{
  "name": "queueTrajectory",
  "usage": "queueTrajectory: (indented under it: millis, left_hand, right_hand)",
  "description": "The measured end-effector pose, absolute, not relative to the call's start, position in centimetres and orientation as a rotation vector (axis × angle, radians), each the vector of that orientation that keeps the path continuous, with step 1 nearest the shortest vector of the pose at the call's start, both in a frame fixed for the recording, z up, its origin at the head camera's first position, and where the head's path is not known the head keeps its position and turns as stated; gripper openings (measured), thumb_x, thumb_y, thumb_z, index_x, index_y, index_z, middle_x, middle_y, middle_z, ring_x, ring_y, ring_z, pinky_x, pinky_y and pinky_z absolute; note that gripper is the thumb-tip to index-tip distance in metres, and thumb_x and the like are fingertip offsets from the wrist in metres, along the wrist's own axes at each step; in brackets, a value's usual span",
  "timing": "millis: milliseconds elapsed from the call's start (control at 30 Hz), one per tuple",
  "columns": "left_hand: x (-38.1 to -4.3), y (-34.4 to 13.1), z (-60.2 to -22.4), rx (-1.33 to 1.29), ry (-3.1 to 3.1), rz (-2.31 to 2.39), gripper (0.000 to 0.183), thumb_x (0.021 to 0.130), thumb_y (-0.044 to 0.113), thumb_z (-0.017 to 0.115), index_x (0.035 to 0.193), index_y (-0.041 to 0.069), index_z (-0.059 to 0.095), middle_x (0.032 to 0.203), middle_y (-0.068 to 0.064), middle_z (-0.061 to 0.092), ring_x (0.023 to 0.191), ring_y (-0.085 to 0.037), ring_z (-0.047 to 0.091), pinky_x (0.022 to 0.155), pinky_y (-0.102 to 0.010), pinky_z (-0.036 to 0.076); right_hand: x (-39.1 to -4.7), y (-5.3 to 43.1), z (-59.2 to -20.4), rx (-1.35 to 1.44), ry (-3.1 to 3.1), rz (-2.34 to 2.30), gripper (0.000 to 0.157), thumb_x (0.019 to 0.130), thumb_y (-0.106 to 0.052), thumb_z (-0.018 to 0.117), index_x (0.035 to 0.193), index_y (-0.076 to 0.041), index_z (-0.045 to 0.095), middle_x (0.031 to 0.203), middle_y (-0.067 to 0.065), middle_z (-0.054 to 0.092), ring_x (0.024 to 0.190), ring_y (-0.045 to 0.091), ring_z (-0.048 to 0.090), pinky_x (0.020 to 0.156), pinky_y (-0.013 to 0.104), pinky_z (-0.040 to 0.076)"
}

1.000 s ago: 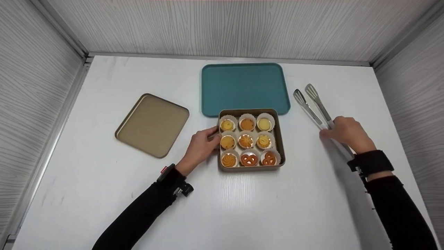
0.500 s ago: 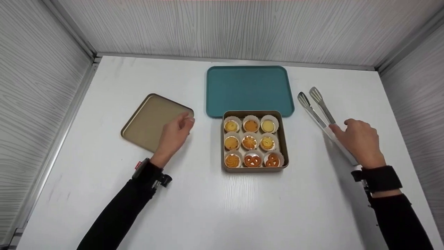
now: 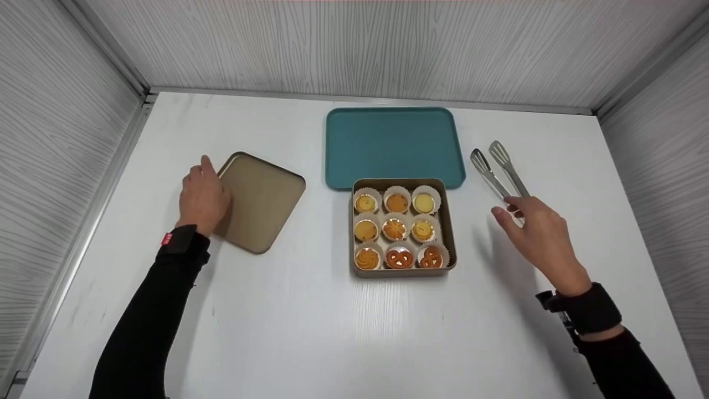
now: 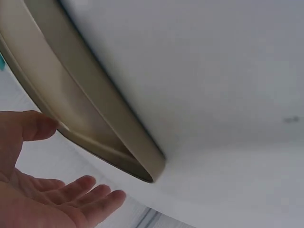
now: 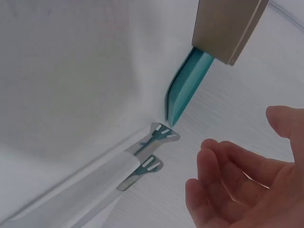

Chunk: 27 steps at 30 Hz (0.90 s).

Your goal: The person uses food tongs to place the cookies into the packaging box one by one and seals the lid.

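Observation:
At the left edge of a shallow gold-brown lid (image 3: 263,199), my left hand (image 3: 202,197) is spread with its fingers loosely straight. In the left wrist view the thumb of the left hand (image 4: 52,190) lies at the rim of the lid (image 4: 85,90); whether it touches cannot be told. My right hand (image 3: 540,235) hovers by the metal tongs (image 3: 515,177), covering their handles in the head view. In the right wrist view the relaxed right hand (image 5: 237,190) holds nothing, and the tongs (image 5: 153,164) lie apart from it.
A gold-brown tin (image 3: 402,274) with several small pastries in paper cups stands at the middle of the white table (image 3: 310,332). Behind it lies a teal tray (image 3: 390,144), its front edge close to the tin. Grey panels (image 3: 365,50) enclose the back and sides.
My left hand has left the tin's side and moved left, across to the lid's far edge. The right hand has let go of the tongs and lifted slightly left; tin and lid stay put.

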<state>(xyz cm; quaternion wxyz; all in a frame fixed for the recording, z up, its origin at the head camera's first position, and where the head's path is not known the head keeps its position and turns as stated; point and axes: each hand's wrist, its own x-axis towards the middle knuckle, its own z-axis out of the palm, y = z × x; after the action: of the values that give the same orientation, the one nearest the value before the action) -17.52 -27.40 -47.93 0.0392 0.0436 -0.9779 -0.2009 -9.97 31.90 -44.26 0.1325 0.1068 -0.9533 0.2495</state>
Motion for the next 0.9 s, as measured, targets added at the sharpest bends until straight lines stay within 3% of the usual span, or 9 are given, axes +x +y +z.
queueTrajectory:
  millis: [133, 233, 567, 667, 800, 900]
  left_hand:
    - [-18.0, -28.4, -48.2, 0.174, -3.077, -0.496, 0.044, 0.1, -0.002, 0.041, 0.138, -0.024, 0.039, 0.121, -0.049, 0.048, 0.111, -0.064, 0.049, 0.086, -0.072, 0.047]
    - [-18.2, -28.7, -48.3, 0.172, -3.073, -0.441, 0.031, 0.102, -0.004, 0.037, 0.123, -0.025, 0.048, 0.112, -0.046, 0.05, 0.105, -0.062, 0.052, 0.08, -0.071, 0.049]
    - [-18.1, -30.0, -47.7, 0.141, -3.153, -0.432, 0.022, 0.099, -0.005, 0.04, 0.1, -0.02, 0.055, 0.098, -0.042, 0.053, 0.092, -0.064, 0.057, 0.073, -0.071, 0.05]
    - [-17.9, -30.5, -46.5, 0.18, -3.174, -0.523, 0.021, 0.095, -0.002, 0.04, 0.092, -0.016, 0.056, 0.093, -0.038, 0.055, 0.087, -0.058, 0.06, 0.07, -0.067, 0.05]
    - [-17.4, -31.3, -44.2, 0.217, -3.162, -0.706, 0.022, 0.09, 0.003, 0.046, 0.098, -0.016, 0.055, 0.096, -0.039, 0.059, 0.087, -0.054, 0.062, 0.069, -0.061, 0.054]
    - [-17.0, -32.0, -42.5, 0.261, -3.133, -0.911, 0.034, 0.091, 0.007, 0.05, 0.113, -0.019, 0.054, 0.108, -0.04, 0.06, 0.085, -0.044, 0.067, 0.066, -0.046, 0.059]
  right_hand:
    - [-9.3, 30.9, -44.8, 0.331, -2.737, 0.757, 0.036, 0.099, -0.022, 0.072, 0.121, 0.006, 0.072, 0.108, 0.022, 0.069, 0.097, 0.037, 0.066, 0.075, 0.051, 0.052]
    - [-9.0, 30.5, -45.0, 0.349, -2.717, 0.764, 0.032, 0.099, -0.019, 0.072, 0.119, 0.006, 0.073, 0.11, 0.02, 0.069, 0.097, 0.036, 0.066, 0.074, 0.05, 0.051]
    - [-8.7, 30.3, -45.4, 0.363, -2.691, 0.767, 0.024, 0.097, -0.01, 0.07, 0.114, 0.006, 0.075, 0.107, 0.02, 0.071, 0.089, 0.035, 0.068, 0.07, 0.048, 0.052]
    - [-8.6, 30.4, -45.3, 0.361, -2.693, 0.775, 0.023, 0.098, -0.01, 0.069, 0.114, 0.005, 0.075, 0.106, 0.019, 0.071, 0.089, 0.034, 0.068, 0.07, 0.048, 0.052]
    - [-8.5, 30.4, -45.4, 0.374, -2.686, 0.774, 0.022, 0.097, -0.008, 0.069, 0.114, 0.004, 0.075, 0.107, 0.018, 0.072, 0.088, 0.033, 0.07, 0.069, 0.046, 0.052]
    - [-8.4, 30.5, -45.4, 0.386, -2.676, 0.777, 0.021, 0.096, -0.006, 0.069, 0.113, 0.004, 0.076, 0.106, 0.017, 0.073, 0.086, 0.032, 0.07, 0.069, 0.039, 0.05]
